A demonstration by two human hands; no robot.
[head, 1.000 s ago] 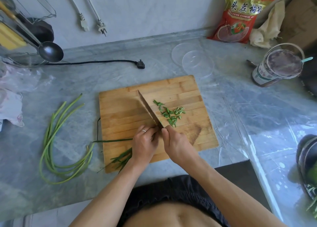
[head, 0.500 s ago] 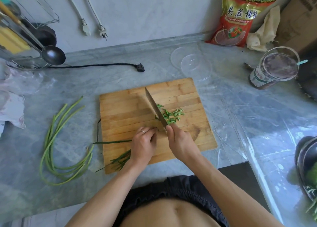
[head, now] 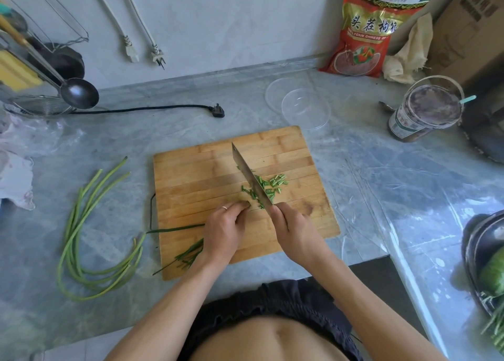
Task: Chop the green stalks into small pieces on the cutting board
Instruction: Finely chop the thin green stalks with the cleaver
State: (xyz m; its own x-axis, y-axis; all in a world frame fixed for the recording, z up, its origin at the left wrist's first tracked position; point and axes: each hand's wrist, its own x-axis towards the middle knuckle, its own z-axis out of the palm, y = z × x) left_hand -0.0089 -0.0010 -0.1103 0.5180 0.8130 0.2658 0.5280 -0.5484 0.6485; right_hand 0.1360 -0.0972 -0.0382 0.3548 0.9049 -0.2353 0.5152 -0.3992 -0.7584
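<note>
A wooden cutting board point(head: 196, 175) lies on the grey counter. My right hand point(head: 293, 231) grips the handle of a cleaver point(head: 249, 176), whose blade points away across the board. My left hand point(head: 225, 228), a ring on one finger, presses down a thin bundle of green stalks point(head: 188, 254) just left of the blade; the stalks run under the hand and stick out over the board's near left corner. A small heap of chopped green pieces point(head: 272, 186) lies to the right of the blade.
A loose bunch of long uncut green stalks point(head: 81, 240) curves on the counter left of the board. Clear plastic lids point(head: 302, 106) lie behind it, a jar point(head: 425, 115) stands at the right, a black plug and cord point(head: 215, 111) lie behind, and a ladle point(head: 77, 93) hangs at the left.
The cleaver has shifted a little to the right along the board between cuts, and more chopped pieces lie beside the blade. My left hand stays on the stalk bundle.
</note>
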